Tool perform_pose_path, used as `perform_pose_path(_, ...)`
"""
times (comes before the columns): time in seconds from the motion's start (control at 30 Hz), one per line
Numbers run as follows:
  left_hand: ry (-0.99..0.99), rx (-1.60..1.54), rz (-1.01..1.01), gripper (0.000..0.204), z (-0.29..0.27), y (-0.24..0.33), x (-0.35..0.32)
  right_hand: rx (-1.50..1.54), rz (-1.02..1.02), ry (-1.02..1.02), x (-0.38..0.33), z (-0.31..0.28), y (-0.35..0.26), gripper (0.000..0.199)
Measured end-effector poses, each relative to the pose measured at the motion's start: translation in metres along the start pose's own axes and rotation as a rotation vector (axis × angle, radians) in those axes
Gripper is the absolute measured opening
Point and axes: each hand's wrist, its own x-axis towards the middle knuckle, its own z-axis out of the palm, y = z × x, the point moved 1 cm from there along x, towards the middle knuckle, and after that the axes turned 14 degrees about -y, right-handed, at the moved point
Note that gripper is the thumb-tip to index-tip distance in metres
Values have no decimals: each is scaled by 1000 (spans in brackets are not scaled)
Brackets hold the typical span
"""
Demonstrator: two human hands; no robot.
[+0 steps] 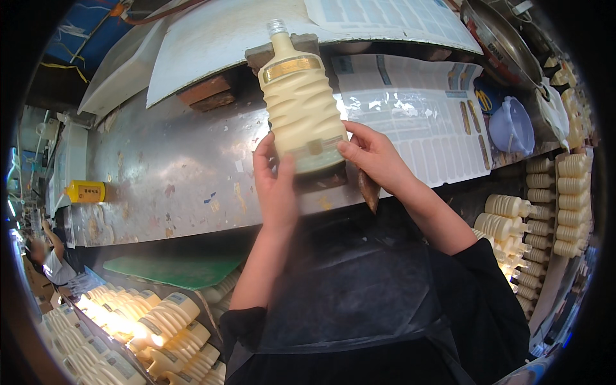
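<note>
One cream bottle, head view, propped above metal table, held low between left hand and right hand, both curled close, with gold label on, lower label apparently being smoothed, spare gold strips unused.

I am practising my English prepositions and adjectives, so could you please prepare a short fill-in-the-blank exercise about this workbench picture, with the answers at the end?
1. The left hand and right hand touch the cream bottle, one on each ____ of it.
2. The bottle's clear neck points toward the ____ edge of the picture.
3. The small container at the far left of the metal table is ____ in colour.
4. The flat panel at lower left is ____ in colour.

Missing words: side; top; yellow; green.
</note>
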Motion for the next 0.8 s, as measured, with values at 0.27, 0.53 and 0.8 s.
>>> perform_pose_path(0.27,-61,628,71,89,-20,-10,-12,29,-31,46,-8,-9,-3,44)
perform_pose_path(0.53,24,891,357,84,-7,7,-3,128,28,54,-2,-9,3,46)
perform_pose_path(0.8,54,945,408,79,3,13,-3,182,71,51,3,-8,9,43)
